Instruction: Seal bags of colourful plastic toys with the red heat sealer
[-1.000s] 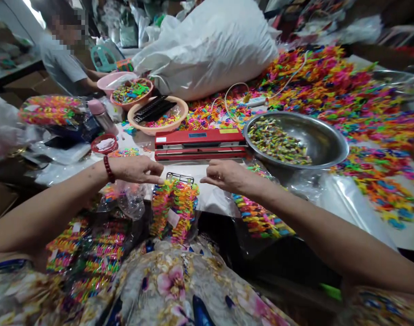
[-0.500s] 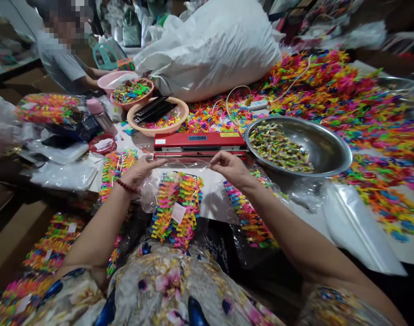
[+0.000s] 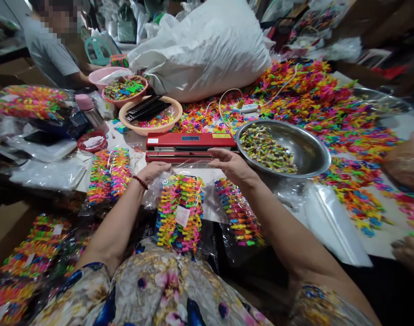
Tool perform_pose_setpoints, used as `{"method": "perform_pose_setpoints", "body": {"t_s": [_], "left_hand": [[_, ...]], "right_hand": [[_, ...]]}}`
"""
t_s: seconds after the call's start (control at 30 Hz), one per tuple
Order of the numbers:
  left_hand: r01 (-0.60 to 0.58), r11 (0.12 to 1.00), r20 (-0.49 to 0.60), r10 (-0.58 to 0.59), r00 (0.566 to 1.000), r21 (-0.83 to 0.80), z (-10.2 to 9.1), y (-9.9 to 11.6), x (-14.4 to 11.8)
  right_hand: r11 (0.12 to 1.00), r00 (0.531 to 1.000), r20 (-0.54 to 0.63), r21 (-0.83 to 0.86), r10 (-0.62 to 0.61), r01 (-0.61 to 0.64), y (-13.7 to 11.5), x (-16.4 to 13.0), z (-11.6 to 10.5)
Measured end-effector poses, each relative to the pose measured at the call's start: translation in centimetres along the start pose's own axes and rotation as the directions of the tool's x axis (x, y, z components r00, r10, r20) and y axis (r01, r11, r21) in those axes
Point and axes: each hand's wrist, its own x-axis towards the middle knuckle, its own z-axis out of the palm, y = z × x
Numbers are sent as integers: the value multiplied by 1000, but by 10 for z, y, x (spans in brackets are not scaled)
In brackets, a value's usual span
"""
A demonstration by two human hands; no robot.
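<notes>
A grey floral garment with pink and blue motifs was paired with a dark-red beaded bracelet.

Yellow sticker: is sitting near red machine's top right corner, unreadable.
White sticker: is sitting near its top left corner, unreadable.
Blue plate: is sitting between, unreadable.
White card: is showing on colourful packet, unreadable.

Held bag: glossy plastic film. From it, basin at 2 o'clock — smooth, shiny metal; sack at 12 o'clock — matt, creased.
</notes>
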Motion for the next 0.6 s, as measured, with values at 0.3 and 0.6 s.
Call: {"method": "perform_pose_setpoints", "body": {"t_s": [0.3, 0.6], "left_hand": [[-180, 978, 240, 151, 959, 106, -5, 39, -31], [-384, 436, 399, 60, 915, 814, 3, 112, -78]], "right_hand": [[988, 998, 66, -153, -11, 22, -12, -12, -12], [816, 948, 305, -523, -89, 245, -60, -70, 7]]}}
